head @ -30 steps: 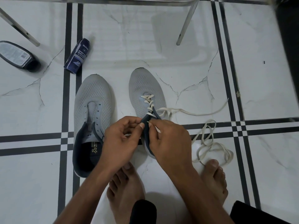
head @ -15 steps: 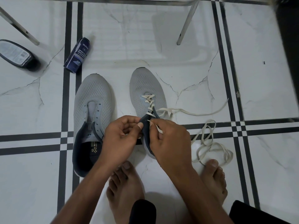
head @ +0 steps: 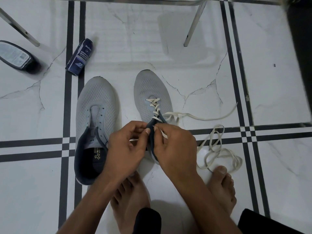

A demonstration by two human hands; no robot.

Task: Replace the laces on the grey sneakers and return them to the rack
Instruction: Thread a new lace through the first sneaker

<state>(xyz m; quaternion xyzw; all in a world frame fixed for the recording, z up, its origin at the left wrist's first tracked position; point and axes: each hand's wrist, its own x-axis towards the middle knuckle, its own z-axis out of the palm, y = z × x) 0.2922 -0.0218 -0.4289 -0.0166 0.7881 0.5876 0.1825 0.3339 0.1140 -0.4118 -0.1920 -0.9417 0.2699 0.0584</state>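
Observation:
Two grey mesh sneakers lie side by side on the white tiled floor. The left sneaker has no lace and bare eyelets. The right sneaker carries a cream lace crossed through its lower eyelets. My left hand pinches the dark collar of the right sneaker near the upper eyelets. My right hand pinches the lace tip at the same spot; both hands cover the shoe's heel half. The lace's free end trails right across the floor.
A second loose cream lace lies coiled by my right foot. A blue sneaker-cleaner can and a dark flat bottle lie at the far left. Metal legs of a rack stand beyond the shoes.
Both hands have shifted very slightly at the right sneaker's eyelets, still working the lace tip. The shoes and the loose lace have not moved.

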